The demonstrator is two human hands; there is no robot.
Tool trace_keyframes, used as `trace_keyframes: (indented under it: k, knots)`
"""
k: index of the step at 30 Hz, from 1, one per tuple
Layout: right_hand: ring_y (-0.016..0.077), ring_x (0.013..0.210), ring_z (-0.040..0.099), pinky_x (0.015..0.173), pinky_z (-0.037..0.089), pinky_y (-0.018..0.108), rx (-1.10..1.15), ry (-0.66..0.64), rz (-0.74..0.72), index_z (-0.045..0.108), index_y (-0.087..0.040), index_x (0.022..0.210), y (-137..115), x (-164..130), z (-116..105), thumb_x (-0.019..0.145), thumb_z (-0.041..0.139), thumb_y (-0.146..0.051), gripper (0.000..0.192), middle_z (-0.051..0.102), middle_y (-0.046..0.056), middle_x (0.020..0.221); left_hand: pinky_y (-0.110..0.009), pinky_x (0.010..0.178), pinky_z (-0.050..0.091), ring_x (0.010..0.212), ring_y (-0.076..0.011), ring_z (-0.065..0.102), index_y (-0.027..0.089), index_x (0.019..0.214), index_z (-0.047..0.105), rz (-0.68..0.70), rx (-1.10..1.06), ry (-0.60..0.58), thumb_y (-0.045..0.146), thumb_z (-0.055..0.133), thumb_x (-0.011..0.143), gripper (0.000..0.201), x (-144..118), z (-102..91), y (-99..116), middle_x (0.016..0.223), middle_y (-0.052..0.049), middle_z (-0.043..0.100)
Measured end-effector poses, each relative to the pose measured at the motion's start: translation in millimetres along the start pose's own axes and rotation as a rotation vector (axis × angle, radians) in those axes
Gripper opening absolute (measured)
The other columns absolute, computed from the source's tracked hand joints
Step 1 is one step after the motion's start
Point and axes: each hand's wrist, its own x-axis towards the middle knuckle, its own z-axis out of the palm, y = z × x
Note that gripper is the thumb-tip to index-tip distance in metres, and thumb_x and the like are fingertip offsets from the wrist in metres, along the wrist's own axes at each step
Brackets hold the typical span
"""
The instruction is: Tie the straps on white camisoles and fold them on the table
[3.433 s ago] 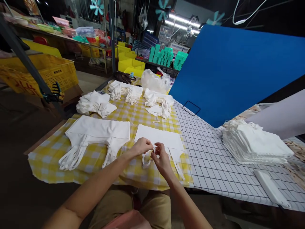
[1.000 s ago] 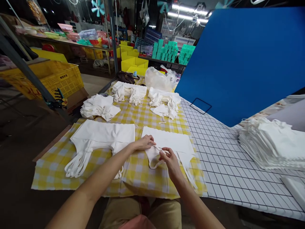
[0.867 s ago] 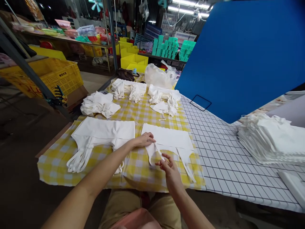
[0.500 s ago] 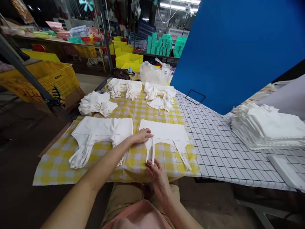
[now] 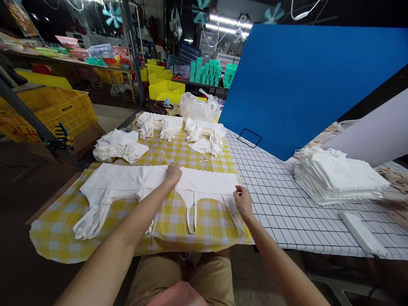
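Observation:
A white camisole top (image 5: 207, 182) lies flat on the yellow checked cloth, its hem towards the far side and its thin straps towards me. My left hand (image 5: 174, 174) is closed at the top's far left corner, where the garment meets the stack beside it. On the opposite side, my right hand (image 5: 243, 201) pinches the top's right edge with fingers and thumb. One strap loop hangs straight down in the middle; the other lies under my right wrist. To the left, a stack of white camisole tops (image 5: 124, 177) is partly hidden by my left forearm.
Two folded white stacks (image 5: 159, 123) and a crumpled white pile (image 5: 116, 144) lie farther back. At right are a tall garment stack (image 5: 338, 174), a white bar-shaped object (image 5: 363, 233) and a big blue board (image 5: 306, 85). A metal post (image 5: 60, 148) stands at left.
My right hand has left the strap and moved right and up to the top's side edge. My left hand has shifted to its far left corner. The view has tilted up slightly.

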Motion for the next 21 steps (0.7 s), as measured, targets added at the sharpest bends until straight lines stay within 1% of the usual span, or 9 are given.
trace_keyframes:
  k: [2, 5, 8, 10, 12, 15, 17, 19, 21]
  knots:
    - [0.0272, 0.098, 0.052, 0.083, 0.039, 0.038, -0.071, 0.038, 0.029, 0.060, -0.015, 0.093, -3, 43, -7, 0.068, 0.052, -0.022, 0.027, 0.058, 0.015, 0.102, -0.038, 0.092, 0.037, 0.115, -0.0322, 0.044, 0.004, 0.116, 0.047, -0.074, 0.019, 0.005, 0.023, 0.049, 0.082, 0.039, 9, 2.7, 2, 0.124, -0.024, 0.046]
    - [0.0301, 0.094, 0.055, 0.077, 0.040, 0.039, -0.154, 0.020, 0.107, 0.060, -0.015, 0.079, -4, 86, -4, 0.066, 0.058, -0.022, 0.015, 0.062, 0.015, 0.086, -0.038, 0.086, 0.041, 0.111, -0.0337, 0.048, 0.004, 0.109, 0.050, -0.148, 0.026, -0.037, 0.027, 0.056, 0.078, 0.039, 22, 3.3, 5, 0.118, -0.027, 0.049]
    - [0.0231, 0.082, 0.059, 0.071, 0.043, 0.035, -0.192, -0.055, 0.176, 0.059, -0.015, 0.074, 0, 108, 7, 0.070, 0.063, -0.026, 0.013, 0.062, 0.010, 0.076, -0.034, 0.080, 0.043, 0.104, -0.0305, 0.054, 0.010, 0.093, 0.057, -0.172, 0.018, -0.114, 0.025, 0.062, 0.071, 0.027, 33, -0.7, 5, 0.105, -0.020, 0.060]
    - [0.0156, 0.075, 0.058, 0.069, 0.045, 0.031, -0.195, -0.114, 0.215, 0.059, -0.014, 0.079, 1, 114, 12, 0.079, 0.059, -0.031, 0.017, 0.062, 0.005, 0.079, -0.031, 0.076, 0.044, 0.095, -0.0280, 0.058, 0.012, 0.081, 0.059, -0.162, 0.004, -0.156, 0.021, 0.065, 0.064, 0.020, 37, -4.0, 4, 0.092, -0.015, 0.064]
    - [0.0113, 0.070, 0.057, 0.066, 0.047, 0.029, -0.170, -0.170, 0.238, 0.059, -0.013, 0.084, 1, 116, 13, 0.084, 0.054, -0.034, 0.021, 0.061, 0.002, 0.080, -0.029, 0.070, 0.044, 0.086, -0.0260, 0.060, 0.013, 0.071, 0.059, -0.136, -0.023, -0.174, 0.017, 0.065, 0.060, 0.013, 37, -6.5, 3, 0.081, -0.012, 0.065]
    - [0.0141, 0.066, 0.058, 0.060, 0.046, 0.029, -0.077, -0.241, 0.215, 0.060, -0.012, 0.077, -2, 115, 4, 0.075, 0.064, -0.032, 0.021, 0.062, 0.003, 0.071, -0.026, 0.062, 0.043, 0.074, -0.0207, 0.060, 0.014, 0.068, 0.058, -0.067, -0.094, -0.153, 0.018, 0.058, 0.064, 0.006, 33, -10.6, 2, 0.073, -0.006, 0.064]
    - [0.0178, 0.065, 0.059, 0.058, 0.044, 0.030, 0.002, -0.281, 0.177, 0.060, -0.012, 0.068, -8, 113, -7, 0.064, 0.072, -0.028, 0.020, 0.063, 0.006, 0.066, -0.023, 0.058, 0.041, 0.070, -0.0173, 0.058, 0.014, 0.072, 0.057, -0.016, -0.152, -0.113, 0.021, 0.053, 0.069, 0.009, 31, -16.8, 2, 0.075, -0.004, 0.063]
    - [0.0195, 0.067, 0.059, 0.059, 0.043, 0.031, 0.083, -0.296, 0.128, 0.061, -0.013, 0.065, -20, 112, -21, 0.059, 0.074, -0.026, 0.019, 0.065, 0.007, 0.068, -0.022, 0.058, 0.041, 0.072, -0.0153, 0.057, 0.015, 0.079, 0.056, 0.029, -0.199, -0.067, 0.024, 0.049, 0.074, 0.013, 32, -28.7, 6, 0.079, -0.002, 0.063]
    - [0.0192, 0.072, 0.059, 0.063, 0.043, 0.032, 0.161, -0.285, 0.068, 0.063, -0.016, 0.071, -37, 112, -37, 0.059, 0.072, -0.029, 0.020, 0.067, 0.006, 0.076, -0.021, 0.060, 0.041, 0.074, -0.0144, 0.056, 0.015, 0.084, 0.055, 0.076, -0.254, 0.001, 0.026, 0.047, 0.076, 0.016, 35, -47.4, 11, 0.081, -0.002, 0.062]
